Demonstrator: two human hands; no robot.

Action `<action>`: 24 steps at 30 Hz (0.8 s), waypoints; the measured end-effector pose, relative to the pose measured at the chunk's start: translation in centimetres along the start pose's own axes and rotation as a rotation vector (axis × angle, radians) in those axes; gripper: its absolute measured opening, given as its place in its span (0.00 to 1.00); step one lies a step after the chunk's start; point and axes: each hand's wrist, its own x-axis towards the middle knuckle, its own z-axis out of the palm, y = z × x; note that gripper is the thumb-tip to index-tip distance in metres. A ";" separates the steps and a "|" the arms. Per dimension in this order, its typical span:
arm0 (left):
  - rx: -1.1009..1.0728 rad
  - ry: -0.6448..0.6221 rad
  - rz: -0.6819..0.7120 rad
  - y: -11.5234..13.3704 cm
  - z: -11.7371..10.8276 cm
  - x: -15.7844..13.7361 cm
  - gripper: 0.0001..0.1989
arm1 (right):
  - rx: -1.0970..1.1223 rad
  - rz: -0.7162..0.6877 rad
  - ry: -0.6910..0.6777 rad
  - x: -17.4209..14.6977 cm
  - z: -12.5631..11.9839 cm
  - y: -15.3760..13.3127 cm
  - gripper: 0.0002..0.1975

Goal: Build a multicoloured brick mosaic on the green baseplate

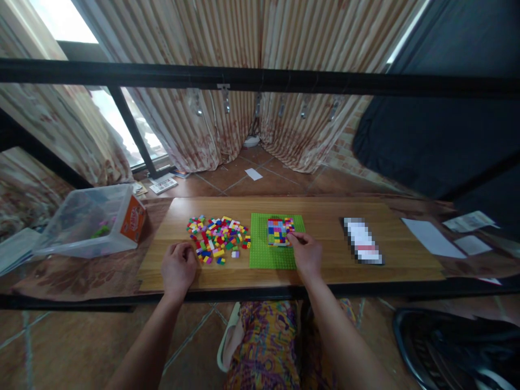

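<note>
On the green studded baseplate [264, 258] stands a low block of multicoloured building bricks [277, 233]. My right hand [307, 255] reaches over the plate's right part, thumb and forefinger pinched at the block's right edge. The brick at those fingertips is mostly covered by them. To the plate's left spreads a pile of loose building bricks [219, 237] in many colours. My left hand [179, 269] rests on the wooden board at the pile's near left side, fingers curled in. What lies inside that curl, if anything, is hidden.
The wooden board [325, 271] carries a blurred-out phone-shaped object [363, 241] at right. A clear plastic box [93, 238] with an orange label stands left, and white papers [433, 237] lie right. A dark rail [260, 77] crosses before the curtains [219, 43].
</note>
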 end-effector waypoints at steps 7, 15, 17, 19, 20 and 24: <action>0.012 -0.006 -0.015 -0.1 0.0 0.0 0.14 | -0.018 0.023 0.007 0.1 0.3 0.2 0.17; 0.013 -0.005 0.009 -0.1 0.1 0.0 0.13 | -0.126 -0.024 -0.061 0.2 -0.5 0.0 0.21; 0.016 0.000 0.021 -0.2 0.1 0.0 0.13 | -0.125 -0.025 -0.071 0.2 -0.5 0.0 0.22; 0.020 0.006 0.032 -0.3 0.2 0.0 0.13 | -0.126 -0.022 -0.076 0.3 -0.5 0.1 0.22; 0.021 0.010 0.034 -0.3 0.2 0.0 0.13 | -0.126 -0.022 -0.075 0.3 -0.5 0.1 0.22; 0.014 0.014 0.025 -0.2 0.2 -0.1 0.12 | -0.100 0.005 -0.063 0.4 -0.4 -0.1 0.21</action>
